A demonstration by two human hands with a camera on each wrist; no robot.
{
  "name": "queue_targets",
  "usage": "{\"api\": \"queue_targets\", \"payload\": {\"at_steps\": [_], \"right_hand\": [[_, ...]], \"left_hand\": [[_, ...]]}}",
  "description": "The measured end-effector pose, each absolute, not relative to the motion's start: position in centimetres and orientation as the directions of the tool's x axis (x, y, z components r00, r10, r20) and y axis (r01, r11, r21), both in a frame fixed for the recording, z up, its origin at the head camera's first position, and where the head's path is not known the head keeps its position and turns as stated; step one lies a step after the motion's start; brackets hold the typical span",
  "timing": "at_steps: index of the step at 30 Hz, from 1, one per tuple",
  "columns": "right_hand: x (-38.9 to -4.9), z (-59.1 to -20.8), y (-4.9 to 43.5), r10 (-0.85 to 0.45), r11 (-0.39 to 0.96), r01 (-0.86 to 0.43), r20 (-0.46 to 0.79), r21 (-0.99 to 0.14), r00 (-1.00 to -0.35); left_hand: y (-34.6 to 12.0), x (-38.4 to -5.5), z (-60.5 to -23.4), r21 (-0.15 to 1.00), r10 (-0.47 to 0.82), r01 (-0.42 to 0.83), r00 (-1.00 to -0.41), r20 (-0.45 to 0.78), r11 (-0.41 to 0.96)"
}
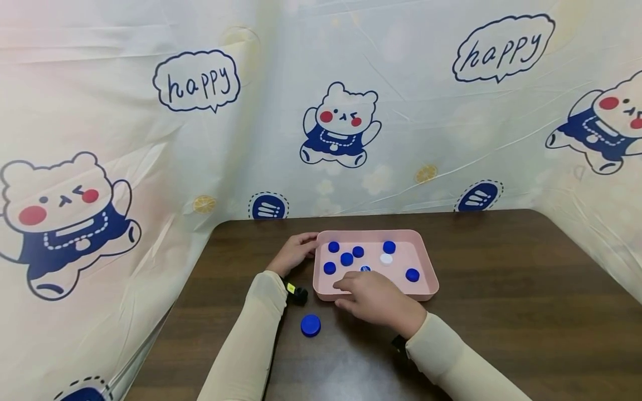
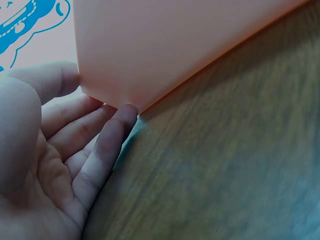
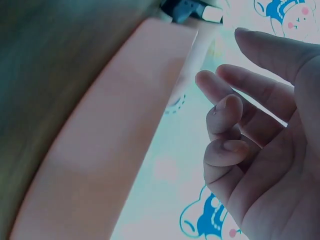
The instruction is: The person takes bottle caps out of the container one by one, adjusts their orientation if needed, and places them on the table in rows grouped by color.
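Dark wood-grain table [image 1: 511, 312], bordered at back and sides by pale, creased fabric [image 1: 421, 117] printed with 3 bear figures [image 1: 341, 128] and 2 speech bubbles [image 1: 197, 82] reading "happy".

The tray [image 1: 427, 278] stands on the table [image 1: 501, 312], with the curtain [image 1: 426, 122] behind it. Within the tray, four discs [image 1: 346, 259] lie at left, one near the middle and three at right. A separate disc [image 1: 310, 325] lies on the table before the tray's near left corner. The left hand [image 1: 293, 253] touches the tray's far left corner; the right hand [image 1: 378, 298] is over its near side.
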State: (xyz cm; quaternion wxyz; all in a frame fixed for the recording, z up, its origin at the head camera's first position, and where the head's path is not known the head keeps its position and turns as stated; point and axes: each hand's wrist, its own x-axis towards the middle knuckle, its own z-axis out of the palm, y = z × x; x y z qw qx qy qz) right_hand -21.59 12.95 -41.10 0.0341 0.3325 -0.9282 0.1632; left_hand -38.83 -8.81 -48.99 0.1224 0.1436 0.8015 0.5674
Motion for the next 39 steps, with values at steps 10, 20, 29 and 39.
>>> {"api": "queue_targets", "payload": {"at_steps": [10,20,29,39], "right_hand": [[-22.7,-40.3,15.9,-0.459,0.834,-0.484,0.155,-0.264,-0.875],[-23.7,-40.4,18.0,-0.354,0.910,-0.376,0.145,-0.175,-0.924],[-23.9,-40.8,18.2,-0.259,0.954,-0.265,0.062,-0.140,-0.964],[-24.2,-41.7,18.5,-0.189,0.959,-0.173,-0.051,-0.223,-0.981]], "left_hand": [[-8.7,-38.8,-48.9,0.940,0.349,0.072,-0.936,-0.052,0.335],[-8.8,-38.8,-49.1,0.933,0.351,0.081,-0.935,-0.051,0.351],[-8.8,-38.9,-49.1,0.934,0.357,0.083,-0.933,-0.049,0.346],[-8.9,-39.0,-49.2,0.932,0.360,0.090,-0.932,-0.046,0.352]]}}
